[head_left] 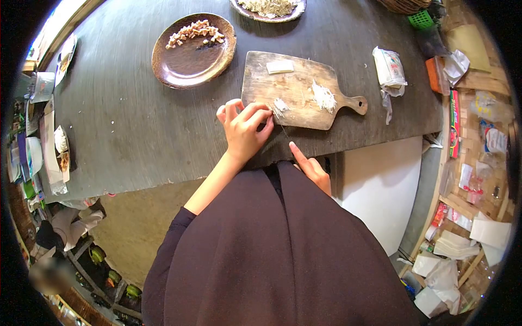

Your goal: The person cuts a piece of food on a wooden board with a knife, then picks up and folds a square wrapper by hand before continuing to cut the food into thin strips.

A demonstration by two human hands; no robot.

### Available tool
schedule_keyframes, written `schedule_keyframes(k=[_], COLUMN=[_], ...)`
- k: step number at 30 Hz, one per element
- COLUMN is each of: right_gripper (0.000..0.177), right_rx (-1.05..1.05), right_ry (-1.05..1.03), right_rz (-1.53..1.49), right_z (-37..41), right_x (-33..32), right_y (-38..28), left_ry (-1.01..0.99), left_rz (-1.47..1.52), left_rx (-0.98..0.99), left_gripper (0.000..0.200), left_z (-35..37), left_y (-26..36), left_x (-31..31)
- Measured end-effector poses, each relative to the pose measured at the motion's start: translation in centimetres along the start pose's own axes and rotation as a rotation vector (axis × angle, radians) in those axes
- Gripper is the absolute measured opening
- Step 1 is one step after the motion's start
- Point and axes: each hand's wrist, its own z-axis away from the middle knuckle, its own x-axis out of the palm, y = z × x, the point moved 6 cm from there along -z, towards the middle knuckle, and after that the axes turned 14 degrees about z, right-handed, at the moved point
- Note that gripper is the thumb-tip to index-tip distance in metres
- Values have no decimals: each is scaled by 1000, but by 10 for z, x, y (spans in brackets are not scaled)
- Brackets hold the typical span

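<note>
A wooden cutting board (299, 81) with a handle lies on the dark table. On it are a white block (280, 66), a pile of thin white strips (323, 96) and a smaller white pile (280, 105). My left hand (247, 130) is at the board's near left corner, its fingertips pressed together beside the small pile; what they hold is hidden. My right hand (312, 171) is closed at the table's front edge, index finger stretched along a thin knife (286, 132) seen edge-on, whose tip reaches the board. Its handle is hidden.
A brown plate (190, 68) with small diced pieces stands at the back left, and a bowl (261, 15) of pale shreds is behind the board. A white packet (389, 69) lies to the right. Packets and papers fill the shelf beyond the table's right side.
</note>
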Motion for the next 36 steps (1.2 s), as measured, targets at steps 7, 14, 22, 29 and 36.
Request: schedule_keyframes(k=[7,14,22,29,36], right_gripper=[58,56,61,61,59], right_rx=[27,-7,22,4,6], right_ry=[30,71,-14,53,-7], right_rz=[-15,-18,57,22,-22], right_z=[-3,-2,-7,-4,1], right_x=[1,-1,2,4,-1], right_y=[-1,0,-1,5,6], left_ry=[-10,-13,-11,-8,-1], left_rz=[-1,2,-1,11,3], left_rx=[-10,-17,-17,-24,-31], left_gripper=[16,16,16,15,14], left_z=[-2,-2,-1,-1,-1], left_y=[2,2,2,3,1], left_x=[-1,-1,-1,-2,-2])
